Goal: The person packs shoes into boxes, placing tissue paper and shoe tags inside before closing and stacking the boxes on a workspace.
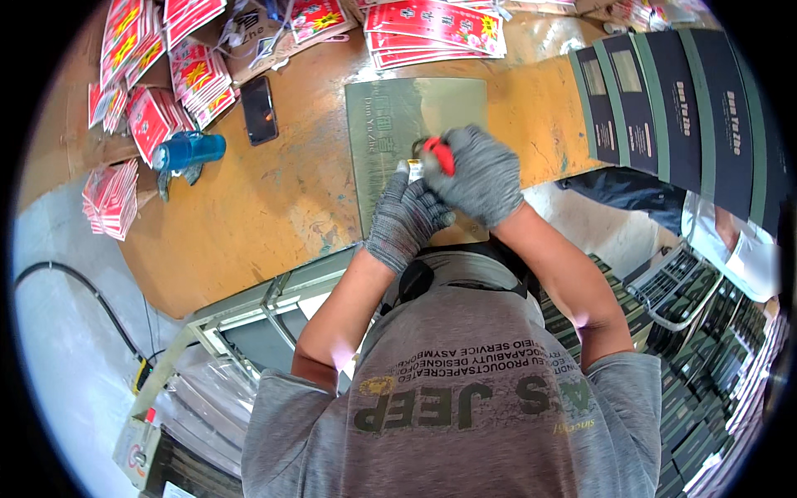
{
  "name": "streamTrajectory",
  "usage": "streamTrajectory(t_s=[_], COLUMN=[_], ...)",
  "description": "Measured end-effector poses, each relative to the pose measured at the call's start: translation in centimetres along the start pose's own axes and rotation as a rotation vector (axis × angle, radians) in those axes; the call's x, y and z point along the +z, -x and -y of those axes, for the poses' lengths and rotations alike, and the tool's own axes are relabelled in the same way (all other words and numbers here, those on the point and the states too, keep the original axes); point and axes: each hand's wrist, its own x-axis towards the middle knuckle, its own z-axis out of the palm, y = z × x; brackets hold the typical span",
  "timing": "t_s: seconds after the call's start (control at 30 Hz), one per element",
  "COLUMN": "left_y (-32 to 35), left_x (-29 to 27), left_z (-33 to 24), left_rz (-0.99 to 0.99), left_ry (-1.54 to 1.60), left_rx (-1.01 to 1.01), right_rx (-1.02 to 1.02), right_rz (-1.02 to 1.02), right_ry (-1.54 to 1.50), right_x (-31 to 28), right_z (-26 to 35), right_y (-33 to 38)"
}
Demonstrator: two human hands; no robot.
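**Both gloved hands busy over a flat sheet**

Right now a red-handled tool (440,154) sits over the middle of a grey-green flat sheet (390,133) lying on the orange bench (274,207). The right hand (477,174), in a grey knit glove, has its fingers clenched around the tool. The left hand (404,217), gloved alike, pinches a small pale piece (414,168) just beside the tool's head, fingers closed on it. By the look of it, the step in hand is fine work where tool and piece meet; any further move calls for a steady wrist and small motions. A black phone (258,109) and a blue bottle (189,150) lie to the left, red printed packets (149,116) beyond them. Dark flat cartons (689,108) crowd the right edge. Open bench remains between sheet and phone.
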Motion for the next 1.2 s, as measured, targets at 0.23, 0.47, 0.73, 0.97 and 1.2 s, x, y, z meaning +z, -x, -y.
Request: streamTrajectory(t_s=[0.23,0.47,0.73,0.97,1.2], left_y=[3.0,2.4,2.5,-10.0,-17.8], left_x=[-1.2,-0.4,2.1,-2.9,-6.8], left_z=[0.1,0.9,-6.6,-24.0,-29.8], left_rz=[-0.119,-0.082,-0.375,-0.833,-0.799], left_ry=[-0.056,-0.28,-1.12,-1.833,-1.967], left_rx=[-0.057,0.004,0.724,1.052,0.814], right_rx=[0.212,-0.235,-0.32,0.468,0.587], right_rz=[0.119,-0.152,-0.321,0.1,0.259], right_ry=[0.211,-0.092,-0.211,-0.494,-0.545], right_x=[5.8,3.8,4.7,8.9,8.2], right_z=[-1.2,-0.2,-4.2,-7.7,-8.4], right_y=[-5.4,3.0,9.4,10.6,11.0])
